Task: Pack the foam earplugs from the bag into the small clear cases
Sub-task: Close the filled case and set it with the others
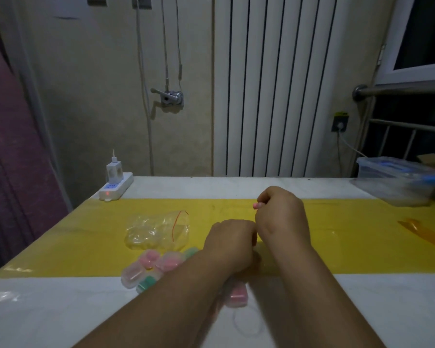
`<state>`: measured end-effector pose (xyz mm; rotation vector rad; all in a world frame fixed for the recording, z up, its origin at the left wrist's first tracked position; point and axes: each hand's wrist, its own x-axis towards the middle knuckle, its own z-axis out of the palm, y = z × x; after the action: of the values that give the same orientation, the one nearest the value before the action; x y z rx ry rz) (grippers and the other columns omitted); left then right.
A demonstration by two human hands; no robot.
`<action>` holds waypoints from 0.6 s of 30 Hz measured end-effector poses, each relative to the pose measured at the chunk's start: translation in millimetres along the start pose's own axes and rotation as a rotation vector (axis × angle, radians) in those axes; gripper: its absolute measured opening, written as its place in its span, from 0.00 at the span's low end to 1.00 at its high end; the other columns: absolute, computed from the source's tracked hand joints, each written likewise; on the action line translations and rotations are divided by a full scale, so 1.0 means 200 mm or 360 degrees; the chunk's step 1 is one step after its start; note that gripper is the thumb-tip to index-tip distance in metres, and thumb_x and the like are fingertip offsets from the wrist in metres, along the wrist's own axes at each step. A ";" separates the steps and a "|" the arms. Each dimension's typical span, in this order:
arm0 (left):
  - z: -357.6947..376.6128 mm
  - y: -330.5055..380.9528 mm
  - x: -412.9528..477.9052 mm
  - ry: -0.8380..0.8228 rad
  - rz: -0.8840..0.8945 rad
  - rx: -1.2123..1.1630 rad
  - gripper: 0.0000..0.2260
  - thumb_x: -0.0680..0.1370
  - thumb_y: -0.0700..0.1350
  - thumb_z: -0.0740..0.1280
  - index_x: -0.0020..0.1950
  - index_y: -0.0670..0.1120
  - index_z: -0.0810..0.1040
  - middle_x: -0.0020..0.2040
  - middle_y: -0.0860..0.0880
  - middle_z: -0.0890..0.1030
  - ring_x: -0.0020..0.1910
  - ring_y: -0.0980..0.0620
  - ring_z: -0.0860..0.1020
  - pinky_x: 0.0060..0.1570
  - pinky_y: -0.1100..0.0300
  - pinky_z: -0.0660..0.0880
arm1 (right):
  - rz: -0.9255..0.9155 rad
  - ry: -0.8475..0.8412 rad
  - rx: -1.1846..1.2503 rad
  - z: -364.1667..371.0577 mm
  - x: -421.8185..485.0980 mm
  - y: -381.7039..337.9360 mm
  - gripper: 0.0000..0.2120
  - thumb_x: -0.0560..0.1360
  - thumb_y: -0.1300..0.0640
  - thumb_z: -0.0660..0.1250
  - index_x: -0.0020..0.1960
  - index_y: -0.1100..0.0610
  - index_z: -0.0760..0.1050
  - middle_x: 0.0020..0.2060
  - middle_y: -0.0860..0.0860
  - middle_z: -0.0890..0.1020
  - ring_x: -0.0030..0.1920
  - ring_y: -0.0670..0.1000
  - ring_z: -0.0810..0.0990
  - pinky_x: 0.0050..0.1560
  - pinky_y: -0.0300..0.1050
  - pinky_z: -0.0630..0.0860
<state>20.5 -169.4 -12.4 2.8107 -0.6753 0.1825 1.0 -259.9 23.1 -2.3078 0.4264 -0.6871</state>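
Observation:
My right hand (pixel 283 217) is curled above the yellow strip of the table and pinches a pink foam earplug (pixel 258 205) at its fingertips. My left hand (pixel 232 243) is curled just below and left of it, knuckles up; what it holds is hidden. A clear zip bag (pixel 157 233) lies left of the hands, crumpled. Several small clear cases (pixel 148 268) with pink and green earplugs inside sit in a cluster under the bag. Another case with pink earplugs (pixel 236 296) lies below my left wrist.
A white power strip (pixel 114 189) with a charger stands at the table's far left corner. A clear plastic box with a blue lid (pixel 397 180) sits at the far right. An orange strip (pixel 422 233) lies at the right edge. A radiator is behind the table.

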 end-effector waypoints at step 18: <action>-0.29 -0.53 -0.40 0.0558 -0.0081 -0.1892 0.12 0.68 0.32 0.74 0.46 0.42 0.77 0.43 0.48 0.82 0.42 0.54 0.80 0.42 0.57 0.78 | -0.0166 -0.0716 0.0667 0.15 -0.21 -0.17 0.07 0.74 0.61 0.70 0.38 0.54 0.80 0.31 0.50 0.84 0.31 0.50 0.79 0.40 0.51 0.81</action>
<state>-5.0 -27.9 7.0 1.5990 -0.4054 0.1738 -12.2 -201.3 12.9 -2.0074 -0.0462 -0.2535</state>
